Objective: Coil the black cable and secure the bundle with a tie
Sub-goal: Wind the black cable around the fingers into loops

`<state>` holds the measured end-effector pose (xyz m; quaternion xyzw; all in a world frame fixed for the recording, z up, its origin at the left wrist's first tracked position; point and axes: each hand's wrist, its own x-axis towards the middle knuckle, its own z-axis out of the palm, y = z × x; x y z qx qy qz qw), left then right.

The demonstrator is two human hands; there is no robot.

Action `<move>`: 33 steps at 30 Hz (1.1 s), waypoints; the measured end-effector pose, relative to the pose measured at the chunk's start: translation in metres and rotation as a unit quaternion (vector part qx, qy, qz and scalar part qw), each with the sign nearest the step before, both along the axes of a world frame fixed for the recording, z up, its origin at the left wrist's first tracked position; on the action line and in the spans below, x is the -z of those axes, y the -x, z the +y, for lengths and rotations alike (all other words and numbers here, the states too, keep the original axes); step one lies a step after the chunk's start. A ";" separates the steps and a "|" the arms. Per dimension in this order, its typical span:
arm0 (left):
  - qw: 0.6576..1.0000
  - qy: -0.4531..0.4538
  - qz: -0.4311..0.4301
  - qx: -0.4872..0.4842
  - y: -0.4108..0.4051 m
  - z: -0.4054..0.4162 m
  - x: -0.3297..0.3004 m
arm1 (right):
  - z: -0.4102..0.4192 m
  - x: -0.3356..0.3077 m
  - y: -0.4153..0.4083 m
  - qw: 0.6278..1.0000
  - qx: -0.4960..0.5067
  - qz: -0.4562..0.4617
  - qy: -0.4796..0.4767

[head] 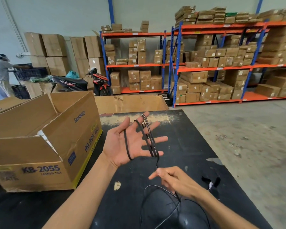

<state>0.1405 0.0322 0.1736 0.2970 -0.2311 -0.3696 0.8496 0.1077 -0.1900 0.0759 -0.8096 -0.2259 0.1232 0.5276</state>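
Midway through coiling: black cable [153, 142] looped over splayed left hand [130, 142], right hand [173, 179] pinching slack, next wrap needing tension.

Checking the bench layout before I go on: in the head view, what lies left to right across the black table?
Open cardboard box → left hand with black cable looped over its fingers → right hand pinching the cable → small black tie piece.
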 end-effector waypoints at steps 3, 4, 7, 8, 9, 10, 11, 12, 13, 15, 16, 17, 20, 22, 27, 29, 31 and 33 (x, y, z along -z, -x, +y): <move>0.996 -0.039 -0.009 0.078 0.017 -0.010 0.001 | -0.010 -0.017 -0.023 0.997 0.022 -0.028 0.061; 0.993 -0.055 -0.009 0.104 0.023 -0.013 0.001 | -0.014 -0.026 -0.032 0.995 0.025 -0.050 0.087; 0.979 -0.123 -0.011 0.162 0.038 -0.017 0.010 | -0.026 -0.053 -0.059 0.980 0.041 -0.106 0.161; 0.973 -0.152 -0.011 0.174 0.040 -0.018 0.016 | -0.029 -0.065 -0.066 0.974 0.039 -0.120 0.189; 0.966 -0.179 -0.004 0.186 0.040 -0.018 0.022 | -0.030 -0.078 -0.071 0.966 0.037 -0.136 0.215; 0.960 -0.203 0.009 0.194 0.039 -0.018 0.030 | -0.030 -0.091 -0.074 0.958 0.038 -0.154 0.239; 0.954 -0.225 0.022 0.197 0.037 -0.018 0.038 | -0.030 -0.102 -0.077 0.948 0.041 -0.174 0.262; 0.951 -0.241 0.030 0.192 0.033 -0.016 0.046 | -0.029 -0.112 -0.081 0.938 0.045 -0.193 0.283; 0.952 -0.249 0.037 0.177 0.029 -0.013 0.054 | -0.029 -0.121 -0.083 0.926 0.050 -0.215 0.305; 0.962 -0.238 0.061 0.120 0.019 -0.004 0.067 | -0.027 -0.132 -0.084 0.910 0.052 -0.254 0.323; 0.968 -0.224 0.073 0.086 0.013 0.001 0.071 | -0.026 -0.135 -0.082 0.910 0.051 -0.269 0.313; 0.972 -0.212 0.081 0.054 0.008 0.006 0.074 | -0.025 -0.135 -0.078 0.913 0.048 -0.277 0.295; 0.980 -0.167 0.098 -0.033 -0.003 0.018 0.076 | -0.017 -0.125 -0.060 0.937 0.032 -0.273 0.215; 0.984 -0.121 0.098 -0.087 -0.010 0.025 0.073 | -0.011 -0.110 -0.043 0.957 0.034 -0.240 0.158; 0.987 -0.020 0.069 -0.145 -0.017 0.040 0.053 | -0.001 -0.050 -0.006 0.991 0.009 -0.121 0.050; 0.986 -0.004 0.058 -0.156 -0.015 0.038 0.039 | 0.004 -0.029 0.002 0.998 -0.004 -0.070 0.001; 0.987 0.002 0.046 -0.151 -0.013 0.033 0.029 | 0.010 -0.015 0.007 0.999 -0.010 -0.025 -0.029; 0.993 0.003 0.028 -0.118 -0.012 0.026 0.023 | 0.014 -0.007 0.007 0.999 -0.016 0.007 -0.032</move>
